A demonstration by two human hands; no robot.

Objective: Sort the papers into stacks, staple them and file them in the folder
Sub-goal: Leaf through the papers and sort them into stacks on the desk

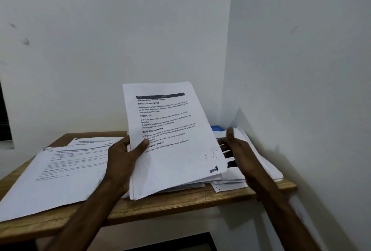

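Note:
My left hand (125,155) grips a thick sheaf of printed white papers (170,136) by its left edge, thumb on the top page, and holds it tilted up above the desk. My right hand (237,147) is just right of the sheaf with fingers spread, resting on a stack of papers (259,158) in the desk's right corner; it holds nothing. A second spread of printed sheets (60,168) lies flat on the left of the desk. A blue corner of a folder (217,127) peeks out behind the right stack.
The wooden desk (160,204) stands in a corner between two white walls, the right wall close to the right stack. Its front edge runs across the lower view, with dark space below.

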